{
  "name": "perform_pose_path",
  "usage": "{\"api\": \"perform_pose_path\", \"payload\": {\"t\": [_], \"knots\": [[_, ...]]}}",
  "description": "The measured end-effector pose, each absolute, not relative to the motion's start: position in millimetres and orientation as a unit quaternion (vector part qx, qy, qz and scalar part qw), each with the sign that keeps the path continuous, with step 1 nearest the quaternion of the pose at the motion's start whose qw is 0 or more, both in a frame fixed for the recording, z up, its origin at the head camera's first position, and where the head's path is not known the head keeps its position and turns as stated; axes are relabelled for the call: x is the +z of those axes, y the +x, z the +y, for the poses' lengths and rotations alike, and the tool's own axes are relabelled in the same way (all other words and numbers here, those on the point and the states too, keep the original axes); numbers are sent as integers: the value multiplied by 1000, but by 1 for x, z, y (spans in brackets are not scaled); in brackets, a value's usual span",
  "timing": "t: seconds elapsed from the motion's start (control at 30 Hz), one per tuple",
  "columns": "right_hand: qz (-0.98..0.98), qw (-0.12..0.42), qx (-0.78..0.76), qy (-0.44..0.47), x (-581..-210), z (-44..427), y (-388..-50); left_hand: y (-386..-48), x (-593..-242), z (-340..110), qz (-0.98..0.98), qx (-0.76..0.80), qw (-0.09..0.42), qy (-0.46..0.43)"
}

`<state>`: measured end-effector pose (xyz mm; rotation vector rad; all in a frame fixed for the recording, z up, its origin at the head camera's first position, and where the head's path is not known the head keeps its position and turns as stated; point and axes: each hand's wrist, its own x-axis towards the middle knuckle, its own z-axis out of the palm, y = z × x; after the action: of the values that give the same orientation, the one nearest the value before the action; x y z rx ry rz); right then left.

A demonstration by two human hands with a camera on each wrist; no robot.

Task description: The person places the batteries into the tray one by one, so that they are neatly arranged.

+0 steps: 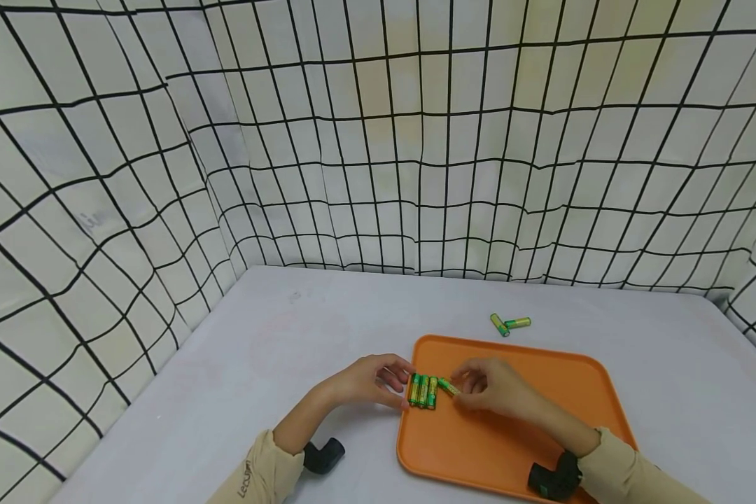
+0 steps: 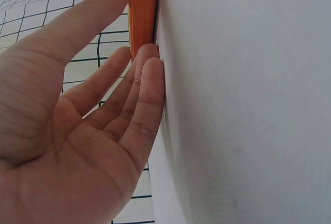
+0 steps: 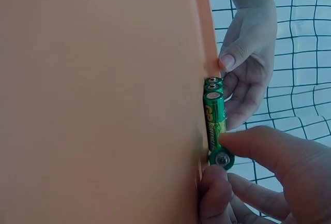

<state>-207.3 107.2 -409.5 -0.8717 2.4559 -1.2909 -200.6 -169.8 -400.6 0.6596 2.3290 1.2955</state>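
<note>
The right hand (image 1: 498, 388) pinches one battery (image 1: 448, 387) between thumb and finger; it lies aslant just beside a row (image 1: 423, 392) of three on the tray (image 1: 472, 448), near its left rim. The left hand (image 1: 365, 381) has its fingers loosely extended at this rim. Two more batteries (image 1: 499, 324) lie on the counter (image 1: 239, 378), beyond the tray. Each battery is probably stiff and rather light, not fragile, but its smooth round side may slip or roll. It seems best to hold it across the middle, with fingertips, and to press only gently near the row.
</note>
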Motion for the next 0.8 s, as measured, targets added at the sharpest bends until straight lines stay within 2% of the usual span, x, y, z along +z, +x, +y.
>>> {"api": "perform_pose_path", "payload": {"t": [0.3, 0.8], "knots": [[832, 150, -448, -291, -409, 102, -208, -201, -402, -171, 832, 461, 197, 239], [839, 135, -430, -304, -410, 96, -209, -201, -402, -171, 830, 462, 196, 242]]}}
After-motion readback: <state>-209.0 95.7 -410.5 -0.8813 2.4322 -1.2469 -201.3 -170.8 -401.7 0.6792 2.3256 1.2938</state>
